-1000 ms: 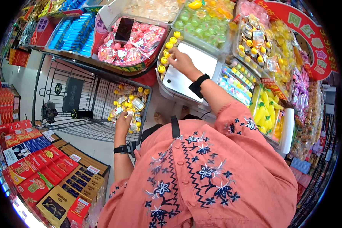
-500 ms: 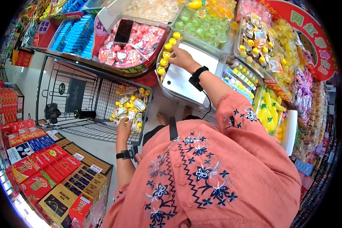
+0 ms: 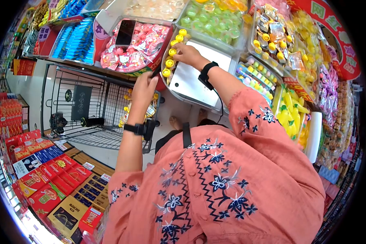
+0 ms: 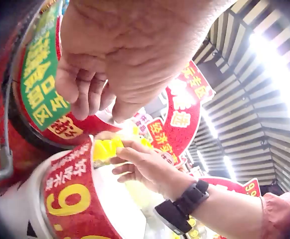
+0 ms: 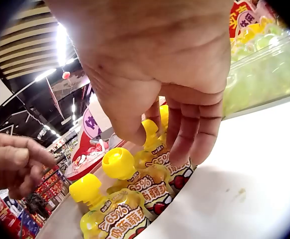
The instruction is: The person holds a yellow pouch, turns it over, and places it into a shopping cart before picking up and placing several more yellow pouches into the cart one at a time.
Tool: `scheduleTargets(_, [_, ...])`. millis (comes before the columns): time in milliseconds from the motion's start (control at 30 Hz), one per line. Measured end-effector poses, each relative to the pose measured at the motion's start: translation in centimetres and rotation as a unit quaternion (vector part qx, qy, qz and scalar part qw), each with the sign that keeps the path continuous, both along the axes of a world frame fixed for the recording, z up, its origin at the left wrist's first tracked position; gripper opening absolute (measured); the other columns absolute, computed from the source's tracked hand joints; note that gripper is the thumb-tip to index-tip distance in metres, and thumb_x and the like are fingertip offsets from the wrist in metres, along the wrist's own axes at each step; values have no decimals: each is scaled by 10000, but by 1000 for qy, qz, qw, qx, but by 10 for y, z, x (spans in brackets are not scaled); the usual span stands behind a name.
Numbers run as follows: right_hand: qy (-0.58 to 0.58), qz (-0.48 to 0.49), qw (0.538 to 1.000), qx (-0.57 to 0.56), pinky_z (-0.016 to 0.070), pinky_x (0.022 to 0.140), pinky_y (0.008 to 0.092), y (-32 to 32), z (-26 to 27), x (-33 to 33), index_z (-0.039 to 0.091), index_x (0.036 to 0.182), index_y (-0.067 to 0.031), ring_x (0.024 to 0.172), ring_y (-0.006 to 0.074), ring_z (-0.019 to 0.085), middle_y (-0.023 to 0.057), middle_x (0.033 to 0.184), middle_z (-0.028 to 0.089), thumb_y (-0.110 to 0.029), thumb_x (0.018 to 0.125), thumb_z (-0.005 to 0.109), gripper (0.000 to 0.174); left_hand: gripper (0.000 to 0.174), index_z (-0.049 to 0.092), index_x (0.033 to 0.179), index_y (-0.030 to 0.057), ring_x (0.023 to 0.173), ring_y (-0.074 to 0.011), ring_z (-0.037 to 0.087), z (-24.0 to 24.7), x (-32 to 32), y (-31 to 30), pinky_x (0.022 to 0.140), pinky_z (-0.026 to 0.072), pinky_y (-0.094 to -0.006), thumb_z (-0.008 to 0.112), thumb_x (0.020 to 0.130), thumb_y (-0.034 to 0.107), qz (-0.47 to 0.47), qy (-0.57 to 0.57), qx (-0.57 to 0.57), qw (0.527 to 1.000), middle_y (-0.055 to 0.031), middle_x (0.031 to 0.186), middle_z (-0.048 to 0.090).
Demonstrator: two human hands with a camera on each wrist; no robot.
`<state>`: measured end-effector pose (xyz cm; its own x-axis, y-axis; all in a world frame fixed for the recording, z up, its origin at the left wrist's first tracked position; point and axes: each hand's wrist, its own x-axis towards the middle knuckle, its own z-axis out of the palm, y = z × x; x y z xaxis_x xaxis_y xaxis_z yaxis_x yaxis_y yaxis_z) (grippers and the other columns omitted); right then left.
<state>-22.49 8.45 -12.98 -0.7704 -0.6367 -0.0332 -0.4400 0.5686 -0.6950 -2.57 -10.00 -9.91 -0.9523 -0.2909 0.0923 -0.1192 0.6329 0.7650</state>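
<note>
A row of jelly pouches (image 5: 115,211) with yellow caps stands along the left side of a white board (image 3: 199,75) in a display bin. My right hand (image 3: 187,55) reaches over the board into this row. In the right wrist view, its thumb and fingers (image 5: 185,137) close around one yellow-capped pouch (image 5: 152,132), partly hidden by the hand. My left hand (image 3: 144,89) hovers between the shopping cart and the bin, fingers loosely bent, nothing in it. Below it, more yellow-capped pouches (image 3: 151,110) lie in the cart, partly covered by the left arm.
The grey wire shopping cart (image 3: 97,132) stands to the left. Beyond it, a phone (image 3: 125,33) lies on pink packets in a tub (image 3: 150,53). Green jelly cups (image 3: 209,24) sit behind the board. Red gift boxes (image 3: 61,175) are stacked at lower left.
My left hand has risen out of the cart, away from the pouches there, and moved up toward the display bin. My right hand stays at the row of pouches.
</note>
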Motion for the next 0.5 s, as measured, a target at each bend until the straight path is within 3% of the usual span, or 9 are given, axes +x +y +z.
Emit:
scheduleTargets(133, [2, 6, 1000, 5, 542, 838, 429, -4, 0, 1, 641, 1196, -111, 963, 344, 689, 162, 1032, 717, -374, 842, 658, 441, 398, 609, 1155, 17, 913, -369, 645, -1, -52, 21, 789, 527, -456, 698, 882, 292, -43, 12, -127, 991, -185, 1026, 635])
scheduleTargets(233, [-1, -7, 1000, -11, 537, 820, 443, -5, -5, 2, 656, 1128, -99, 945, 347, 686, 162, 1006, 715, -351, 842, 650, 382, 395, 627, 1106, 14, 931, -377, 639, 18, -72, 43, 781, 530, -464, 712, 872, 320, -58, -70, -207, 974, -194, 979, 644])
scheduleTargets(267, [-8, -17, 1000, -16, 536, 815, 444, -4, -3, 1, 660, 1114, -97, 939, 349, 685, 163, 998, 714, -346, 839, 651, 370, 420, 628, 1089, 30, 949, -372, 644, 4, -79, 40, 782, 538, -469, 716, 857, 369, -68, -59, -233, 968, -187, 964, 644])
scheduleTargets(500, [-13, -45, 999, -26, 535, 795, 451, -3, -4, -3, 673, 1051, -92, 902, 364, 683, 183, 955, 708, -306, 815, 667, 319, 406, 627, 1039, 38, 872, -349, 678, -16, -104, 46, 728, 552, -472, 730, 831, 371, -83, -102, -309, 942, -164, 950, 651])
